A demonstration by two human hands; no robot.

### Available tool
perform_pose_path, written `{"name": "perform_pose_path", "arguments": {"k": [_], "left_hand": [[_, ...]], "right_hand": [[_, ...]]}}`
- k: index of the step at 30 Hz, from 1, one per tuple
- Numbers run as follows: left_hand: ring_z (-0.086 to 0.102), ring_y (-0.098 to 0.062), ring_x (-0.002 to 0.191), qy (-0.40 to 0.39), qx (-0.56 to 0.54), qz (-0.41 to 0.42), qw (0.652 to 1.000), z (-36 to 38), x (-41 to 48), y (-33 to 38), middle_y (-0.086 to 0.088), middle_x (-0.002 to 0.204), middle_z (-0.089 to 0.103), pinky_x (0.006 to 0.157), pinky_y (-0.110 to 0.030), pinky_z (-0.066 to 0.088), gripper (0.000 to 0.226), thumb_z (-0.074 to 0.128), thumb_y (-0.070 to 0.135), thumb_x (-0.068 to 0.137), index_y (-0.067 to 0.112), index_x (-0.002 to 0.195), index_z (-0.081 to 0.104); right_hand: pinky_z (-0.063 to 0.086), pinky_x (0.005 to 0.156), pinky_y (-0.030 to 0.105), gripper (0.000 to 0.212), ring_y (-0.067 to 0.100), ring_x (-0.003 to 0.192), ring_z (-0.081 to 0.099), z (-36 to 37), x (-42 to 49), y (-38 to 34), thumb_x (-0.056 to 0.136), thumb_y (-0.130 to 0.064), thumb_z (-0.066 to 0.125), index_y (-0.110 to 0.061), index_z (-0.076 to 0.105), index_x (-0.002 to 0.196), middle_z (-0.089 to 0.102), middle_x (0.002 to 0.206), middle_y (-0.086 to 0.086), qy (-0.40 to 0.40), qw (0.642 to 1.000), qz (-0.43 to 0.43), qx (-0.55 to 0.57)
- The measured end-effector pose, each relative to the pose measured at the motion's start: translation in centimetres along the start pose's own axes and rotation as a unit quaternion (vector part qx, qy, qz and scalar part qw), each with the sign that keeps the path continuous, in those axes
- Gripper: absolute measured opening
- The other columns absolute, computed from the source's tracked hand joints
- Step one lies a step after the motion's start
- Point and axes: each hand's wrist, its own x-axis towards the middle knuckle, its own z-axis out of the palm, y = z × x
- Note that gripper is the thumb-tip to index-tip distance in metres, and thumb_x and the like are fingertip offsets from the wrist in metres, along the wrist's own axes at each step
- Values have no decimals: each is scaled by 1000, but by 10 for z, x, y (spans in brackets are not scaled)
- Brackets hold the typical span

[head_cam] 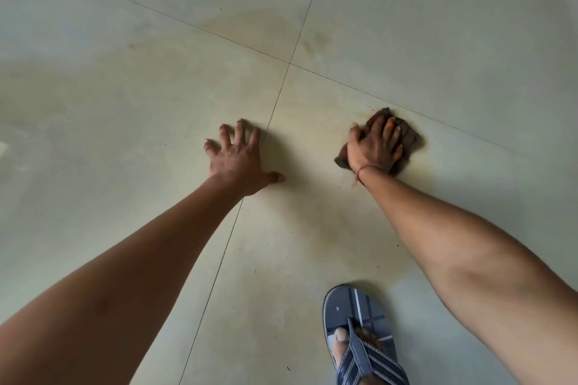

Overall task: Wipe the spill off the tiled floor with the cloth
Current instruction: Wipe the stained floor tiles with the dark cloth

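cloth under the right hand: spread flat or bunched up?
Bunched. The cloth is a crumpled wad barely wider than the right hand pressing it onto the tiled floor, with creases showing at its edges.

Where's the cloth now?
Head view, right of centre: the dark brown crumpled cloth lies on the pale tiled floor under the right hand, beside a grout line.

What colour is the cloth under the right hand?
Dark brown. The crumpled fabric cloth under the right hand shows best in the head view.
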Motion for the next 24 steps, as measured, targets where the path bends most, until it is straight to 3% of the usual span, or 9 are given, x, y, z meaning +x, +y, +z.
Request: {"name": "perform_pose_path", "arguments": {"k": [3,7,9,13,16,19,21,22,24], "left_hand": [[17,-37,138,8,-2,-10,1000,1,2,1,-6,151,17,104,-59,28,110,58,85,61,19,142,24],[16,-37,138,-10,-8,-14,1000,-4,3,4,-7,150,18,103,-60,30,111,61,84,60,17,141,26],[16,-38,138,-21,-8,-21,1000,-6,5,5,-7,148,18,103,-61,30,111,61,84,59,16,139,27],[12,-40,140,-25,-3,-18,1000,-3,5,6,-9,151,15,105,-64,27,110,60,84,60,15,139,26],[12,-38,140,-22,-18,-17,999,-3,5,4,-8,152,15,106,-62,26,109,64,81,60,16,139,27],[19,-33,139,-15,-51,-8,999,-13,2,0,-6,151,22,106,-58,30,108,73,72,59,15,139,30],[18,-32,142,-10,-62,-16,998,-20,1,-10,-7,156,19,109,-58,29,116,76,70,57,13,144,26],[13,-33,144,-11,-57,-28,998,-23,1,-18,-8,158,13,111,-59,25,121,76,71,55,13,147,21],[8,-35,145,-18,-47,-68,996,-26,2,-42,-7,159,6,110,-62,20,131,75,77,49,17,149,16]], "right_hand": [[11,117,47,71,23,147,11,7,-5,-34,90,-51,38,-19,21,151,16,160,3,-27,984,-168,-42],[12,116,41,71,19,147,15,-2,-40,5,86,-52,35,-21,27,150,20,159,1,-86,900,-423,-54],[13,115,40,71,20,146,18,-7,-28,40,86,-52,31,-21,28,150,22,159,2,-53,929,-361,-58],[9,117,49,74,23,147,9,-6,22,5,90,-55,34,-18,19,152,12,161,4,-23,996,-76,-35],[11,117,49,74,25,147,9,12,6,-63,89,-52,39,-18,20,152,14,160,5,-54,968,-237,-60],[12,118,47,72,21,147,12,15,-45,-66,87,-49,40,-19,23,151,17,160,2,-113,878,-459,-74],[14,117,45,71,19,147,13,5,-46,-34,87,-50,37,-21,23,151,17,160,1,-138,838,-524,-68],[15,116,44,71,19,147,13,1,-33,-19,87,-50,35,-22,24,151,17,160,1,-124,840,-524,-71],[14,116,44,71,21,147,14,3,-4,-18,87,-50,30,-21,24,151,17,160,2,-74,906,-411,-76]]}}
